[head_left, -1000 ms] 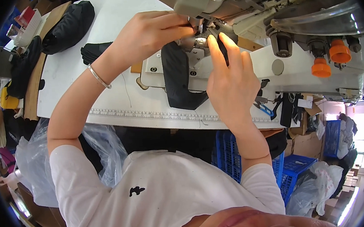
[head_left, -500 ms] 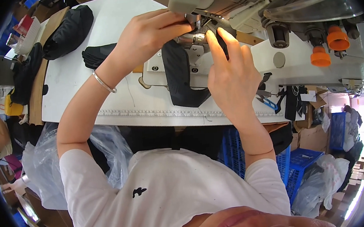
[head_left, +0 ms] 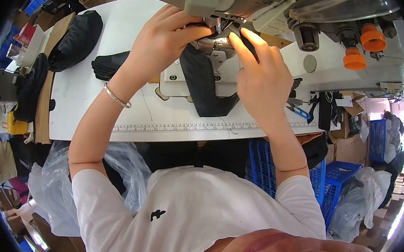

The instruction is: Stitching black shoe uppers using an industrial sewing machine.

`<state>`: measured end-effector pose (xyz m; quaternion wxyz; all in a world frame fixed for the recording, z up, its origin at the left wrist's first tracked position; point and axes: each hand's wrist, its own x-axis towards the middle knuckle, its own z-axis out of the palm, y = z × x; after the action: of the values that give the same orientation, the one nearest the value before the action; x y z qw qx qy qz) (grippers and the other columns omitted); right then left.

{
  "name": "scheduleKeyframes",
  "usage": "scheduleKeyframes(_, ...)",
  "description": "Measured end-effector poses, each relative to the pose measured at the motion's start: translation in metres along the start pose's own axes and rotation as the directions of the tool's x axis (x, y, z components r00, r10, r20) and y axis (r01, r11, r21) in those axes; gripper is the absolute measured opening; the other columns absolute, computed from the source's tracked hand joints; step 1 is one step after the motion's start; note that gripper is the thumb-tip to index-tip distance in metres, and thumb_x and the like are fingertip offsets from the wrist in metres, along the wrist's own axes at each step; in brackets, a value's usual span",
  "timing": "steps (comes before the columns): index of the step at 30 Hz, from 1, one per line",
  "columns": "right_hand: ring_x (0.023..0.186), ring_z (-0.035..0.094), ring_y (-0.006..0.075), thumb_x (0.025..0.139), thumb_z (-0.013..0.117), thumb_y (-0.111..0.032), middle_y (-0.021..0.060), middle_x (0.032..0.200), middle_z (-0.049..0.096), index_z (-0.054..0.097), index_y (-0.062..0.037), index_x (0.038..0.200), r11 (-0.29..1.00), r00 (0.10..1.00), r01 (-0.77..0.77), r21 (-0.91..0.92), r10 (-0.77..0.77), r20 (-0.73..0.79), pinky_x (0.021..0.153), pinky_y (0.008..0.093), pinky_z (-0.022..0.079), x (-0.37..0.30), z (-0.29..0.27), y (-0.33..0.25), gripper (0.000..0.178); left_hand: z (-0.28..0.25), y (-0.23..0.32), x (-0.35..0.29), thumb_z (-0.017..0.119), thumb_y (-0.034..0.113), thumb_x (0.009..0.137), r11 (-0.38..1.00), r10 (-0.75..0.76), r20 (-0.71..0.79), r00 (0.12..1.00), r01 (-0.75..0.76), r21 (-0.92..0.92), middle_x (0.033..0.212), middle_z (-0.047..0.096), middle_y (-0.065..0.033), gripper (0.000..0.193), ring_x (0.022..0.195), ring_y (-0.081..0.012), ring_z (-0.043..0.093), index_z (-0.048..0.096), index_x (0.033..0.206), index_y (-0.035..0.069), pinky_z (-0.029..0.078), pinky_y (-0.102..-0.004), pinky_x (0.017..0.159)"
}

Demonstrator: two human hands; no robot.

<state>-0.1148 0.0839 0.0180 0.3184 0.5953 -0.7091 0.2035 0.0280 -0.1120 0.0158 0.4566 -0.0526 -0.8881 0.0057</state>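
A black fabric strip (head_left: 200, 85) loops from the sewing machine's metal arm (head_left: 214, 43) down over the white table and bends toward my right wrist. My left hand (head_left: 163, 40), a silver bangle on its wrist, pinches the fabric just left of the needle area (head_left: 219, 26); part of its fingers is hidden behind the machine head. My right hand (head_left: 265, 79) is to the right of the needle, thumb and fingers closed on the fabric's edge under the lamp light. The exact stitching point is partly covered by the machine.
A folded black stack (head_left: 109, 66) and a black bundle (head_left: 77, 41) lie to the left. A ruler strip (head_left: 173, 127) runs along the table's front edge. Blue-handled snips (head_left: 301, 112) lie right of my wrist. Orange-knobbed thread parts (head_left: 353, 59) hang at the upper right.
My right hand has shifted slightly to the right beside the needle. My left hand stays at the fabric, and the hanging strip has moved slightly. The whole view has tilted a little.
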Motion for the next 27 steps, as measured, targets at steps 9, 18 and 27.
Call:
scheduleKeyframes(9, 0.078, 0.066, 0.0176, 0.087, 0.056, 0.010, 0.0067, 0.103, 0.077, 0.079, -0.0179, 0.119, 0.822, 0.923, -0.374, 0.431, 0.281, 0.265, 0.075, 0.0274, 0.051, 0.009, 0.060, 0.073, 0.048, -0.008, 0.028, 0.001, 0.078, 0.001, 0.072, 0.986, -0.140, 0.028, 0.990, 0.142, -0.092, 0.111, 0.071, -0.0076, 0.036, 0.101, -0.0273, 0.067, 0.075, 0.108, 0.007, 0.058, -0.0362, 0.085)
scheduleKeyframes(18, 0.090, 0.067, 0.0346, 0.083, 0.073, -0.006, 0.0171, 0.095, 0.070, 0.064, -0.0014, 0.102, 0.773, 0.948, -0.317, 0.550, 0.278, 0.156, 0.081, 0.0444, 0.053, 0.004, 0.105, 0.100, 0.021, 0.011, 0.050, -0.008, 0.073, 0.003, 0.068, 0.989, -0.042, -0.115, 0.993, 0.057, 0.137, 0.106, 0.067, -0.0089, 0.034, 0.100, -0.0303, 0.067, 0.072, 0.102, 0.002, 0.061, -0.0404, 0.086)
scheduleKeyframes(27, 0.085, 0.067, 0.0364, 0.081, 0.070, -0.003, 0.0174, 0.088, 0.069, 0.063, 0.0010, 0.095, 0.742, 0.984, -0.156, 0.652, 0.178, 0.033, 0.079, 0.0451, 0.052, 0.014, 0.102, 0.100, 0.016, 0.016, 0.058, -0.004, 0.073, 0.002, 0.068, 0.975, -0.059, -0.122, 0.991, 0.084, 0.208, 0.106, 0.067, -0.0086, 0.034, 0.102, -0.0286, 0.066, 0.073, 0.101, 0.003, 0.061, -0.0384, 0.086)
